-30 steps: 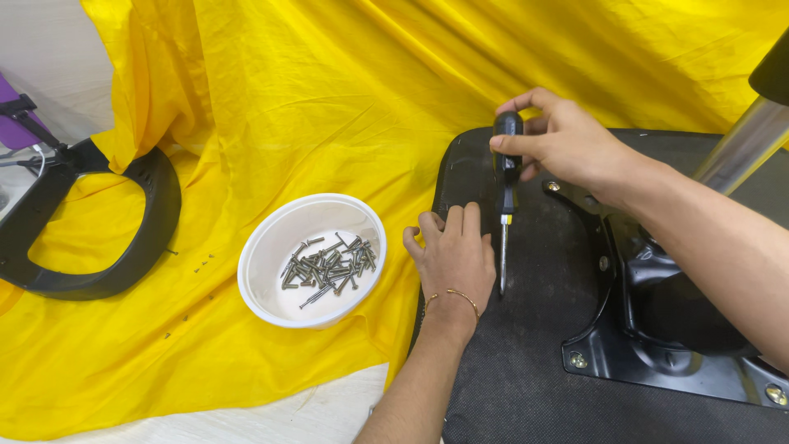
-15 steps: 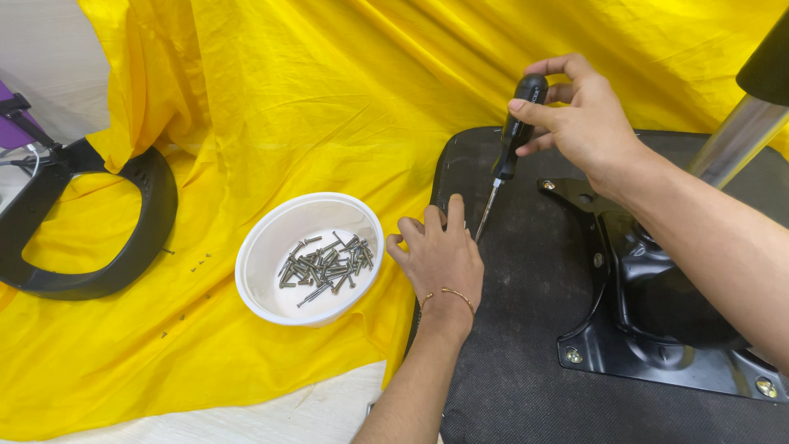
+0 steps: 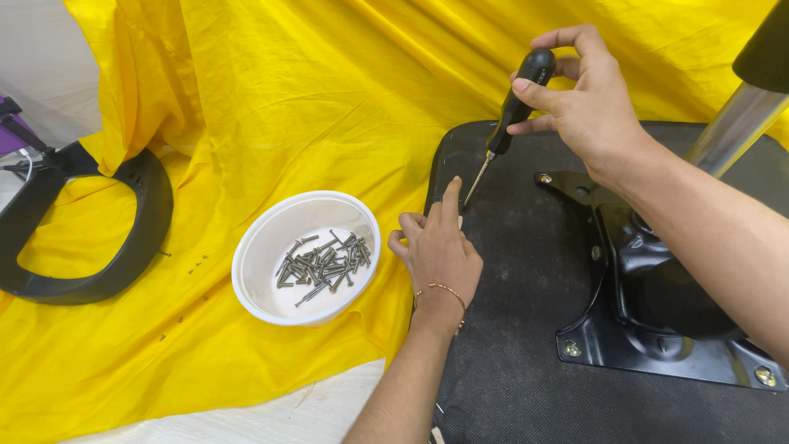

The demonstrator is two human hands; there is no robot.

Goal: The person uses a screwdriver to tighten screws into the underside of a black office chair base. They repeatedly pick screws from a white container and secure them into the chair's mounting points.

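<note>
My right hand [image 3: 588, 103] grips a black-handled screwdriver [image 3: 516, 103], held tilted with its thin metal tip pointing down-left at the edge of an upturned black chair seat [image 3: 509, 353]. My left hand [image 3: 437, 251] rests on that seat's left edge. Its index finger is stretched up beside the screwdriver tip and its other fingers are curled. A gold bracelet sits on that wrist. A black metal mounting plate [image 3: 657, 296] is screwed to the seat under my right forearm.
A white bowl [image 3: 255, 263] holding several metal screws [image 3: 320, 263] stands on the yellow cloth [image 3: 246, 107] left of my left hand. A black curved armrest [image 3: 123, 238] lies at far left. A silver chair column [image 3: 735, 123] rises at upper right.
My right hand has lifted the screwdriver up and away from the seat, tilting it. My left hand slid left to the seat edge and stretched out its index finger.
</note>
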